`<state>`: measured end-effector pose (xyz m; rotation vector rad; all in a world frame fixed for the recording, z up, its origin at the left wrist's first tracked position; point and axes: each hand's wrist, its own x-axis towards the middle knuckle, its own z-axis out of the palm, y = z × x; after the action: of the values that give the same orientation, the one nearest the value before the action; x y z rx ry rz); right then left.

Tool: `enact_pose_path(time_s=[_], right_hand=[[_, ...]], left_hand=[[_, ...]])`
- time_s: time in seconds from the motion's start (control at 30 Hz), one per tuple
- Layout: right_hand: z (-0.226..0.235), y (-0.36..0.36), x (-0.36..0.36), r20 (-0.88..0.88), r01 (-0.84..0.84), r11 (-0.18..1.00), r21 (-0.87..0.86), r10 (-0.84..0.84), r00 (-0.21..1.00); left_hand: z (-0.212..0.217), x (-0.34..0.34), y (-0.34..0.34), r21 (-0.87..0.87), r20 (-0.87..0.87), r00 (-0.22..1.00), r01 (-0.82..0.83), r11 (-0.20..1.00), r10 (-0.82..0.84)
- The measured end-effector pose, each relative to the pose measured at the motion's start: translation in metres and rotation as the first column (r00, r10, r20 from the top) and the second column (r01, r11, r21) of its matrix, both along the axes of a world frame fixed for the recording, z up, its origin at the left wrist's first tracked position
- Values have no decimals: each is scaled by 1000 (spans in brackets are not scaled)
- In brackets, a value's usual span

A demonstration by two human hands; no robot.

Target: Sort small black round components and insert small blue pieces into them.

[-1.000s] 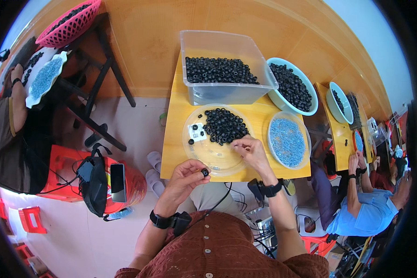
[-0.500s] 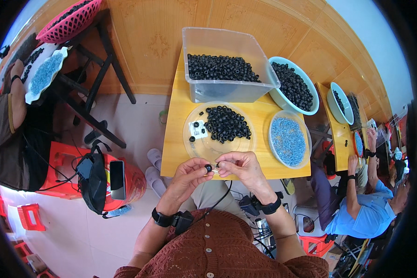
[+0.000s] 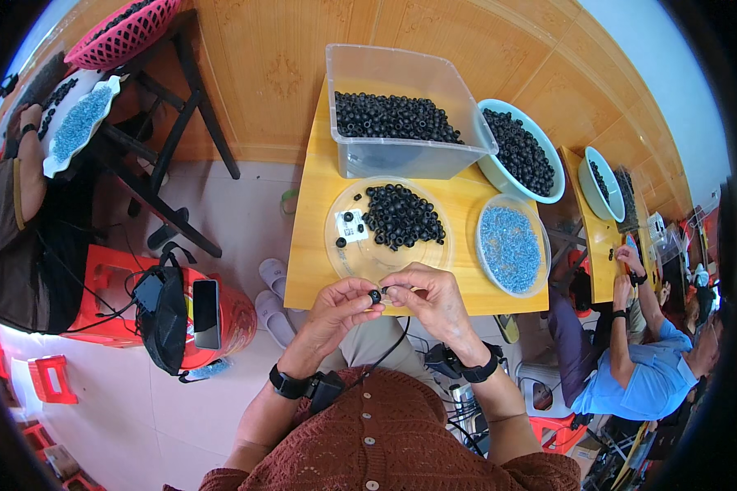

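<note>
Pinching one small black ring (image 3: 374, 296) between them at the table's near edge, left hand (image 3: 338, 307) and right hand (image 3: 430, 300) meet, with a sizeable heap of rings (image 3: 401, 216) seemingly unworked on the clear round tray (image 3: 360, 258).

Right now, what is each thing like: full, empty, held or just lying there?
Left hand: pinching a small black ring.
Right hand: fingertips meeting that ring.
Clear tub: part full of black rings.
Clear plate: holds a pile of rings.
Plate of blue bits: nearly covered.
Pale bowl: full of black rings.
</note>
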<state>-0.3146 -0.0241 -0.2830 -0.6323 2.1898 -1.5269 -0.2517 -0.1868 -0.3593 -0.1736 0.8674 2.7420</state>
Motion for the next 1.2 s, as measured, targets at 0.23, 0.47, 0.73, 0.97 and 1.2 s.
enact_pose_path(time_s=[0.23, 0.47, 0.73, 0.97, 1.2], right_hand=[[12, -5, 8, -163, 10, 998, 70, 2, 987], [11, -7, 12, -334, 36, 990, 138, 12, 943], [8, -9, 16, -386, 55, 979, 197, 26, 922], [-5, -13, 19, -433, 108, 957, 270, 20, 901], [-15, -15, 16, -413, 120, 962, 247, -7, 911]], left_hand=[[7, 1, 3, -83, -50, 998, -29, 996, 25], [7, 0, 3, -99, -54, 998, -39, 994, 33], [1, 1, 7, -181, -83, 995, -77, 980, 63], [-1, 4, 14, -328, -151, 972, -222, 918, 181], [-5, 3, 17, -439, -216, 951, -298, 847, 222]])
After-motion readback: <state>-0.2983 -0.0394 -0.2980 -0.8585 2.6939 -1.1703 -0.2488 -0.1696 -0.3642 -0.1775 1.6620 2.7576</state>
